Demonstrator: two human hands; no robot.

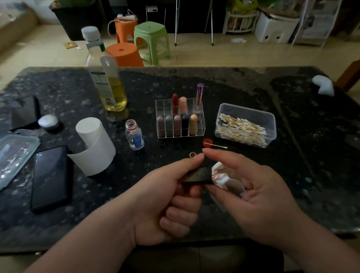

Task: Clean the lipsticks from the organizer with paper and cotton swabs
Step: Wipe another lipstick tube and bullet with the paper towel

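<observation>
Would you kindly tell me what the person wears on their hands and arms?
Nothing visible: the left hand and right hand are ungloved and ringless, and both forearms are bare to the frame's edge, with no sleeve, watch or bracelet. Nails look short and unpainted.

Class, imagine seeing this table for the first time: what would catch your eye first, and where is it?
Nearest the camera, the left hand grips a dark lipstick while the right hand holds red-stained paper at its end. Behind them, mid-table, stands a clear organizer of coloured lipsticks, with a box of cotton swabs to its right.
</observation>
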